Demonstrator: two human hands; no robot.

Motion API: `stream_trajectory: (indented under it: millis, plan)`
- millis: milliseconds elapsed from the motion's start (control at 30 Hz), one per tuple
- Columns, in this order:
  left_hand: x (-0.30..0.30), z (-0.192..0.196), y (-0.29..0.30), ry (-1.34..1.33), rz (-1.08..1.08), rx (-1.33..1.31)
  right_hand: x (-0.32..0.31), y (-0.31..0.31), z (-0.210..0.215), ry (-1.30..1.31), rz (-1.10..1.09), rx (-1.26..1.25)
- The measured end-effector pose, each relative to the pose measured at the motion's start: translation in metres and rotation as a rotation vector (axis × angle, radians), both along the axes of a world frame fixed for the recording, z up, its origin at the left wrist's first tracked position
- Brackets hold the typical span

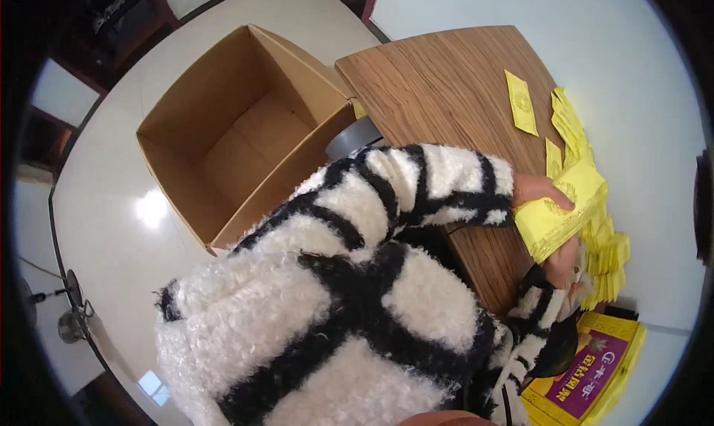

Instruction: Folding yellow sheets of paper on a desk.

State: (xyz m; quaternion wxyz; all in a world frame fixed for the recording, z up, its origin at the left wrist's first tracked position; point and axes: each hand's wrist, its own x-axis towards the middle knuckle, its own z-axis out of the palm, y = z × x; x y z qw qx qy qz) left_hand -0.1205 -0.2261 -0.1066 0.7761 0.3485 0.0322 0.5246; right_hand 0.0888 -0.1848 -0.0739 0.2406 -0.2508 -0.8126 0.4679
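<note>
We see the left hand [541, 191] pinching a stack of yellow packets [554, 223] at the right side of the tabletop [439, 84], while the right hand [563, 264], whose closure we cannot tell, meets its lower edge; uneven pressure could, we judge, make packets slip.

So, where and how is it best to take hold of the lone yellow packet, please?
Probably pinch the packet by its long left edge, coming from the left: it lies flat on the table, and the pile sits close on its right, leaving less room there.
</note>
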Motion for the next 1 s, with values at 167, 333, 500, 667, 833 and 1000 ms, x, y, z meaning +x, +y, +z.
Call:
stream_trajectory:
  millis: [167,333,500,667,833,1000]
  plan:
    - [-0.029,-0.021,-0.028,0.047,-0.027,-0.001,-0.023,-0.029,-0.016,-0.201,-0.036,0.150]
    - [-0.037,-0.037,-0.057,0.062,0.024,0.001,-0.005,-0.009,-0.073,0.152,-0.346,-0.564]
    - [-0.049,-0.073,-0.053,0.048,-0.001,0.018,-0.048,-0.050,-0.076,0.260,-0.548,-0.762]
    - [-0.054,-0.085,-0.052,0.071,-0.075,0.066,0.003,-0.014,-0.102,0.279,-0.220,-0.849]
    - [-0.058,-0.099,-0.076,0.131,-0.116,0.094,0.010,-0.046,-0.117,0.191,-0.043,-0.820]
    - [-0.035,-0.094,-0.077,0.159,-0.211,0.202,0.060,-0.043,-0.122,0.343,0.238,-0.773]
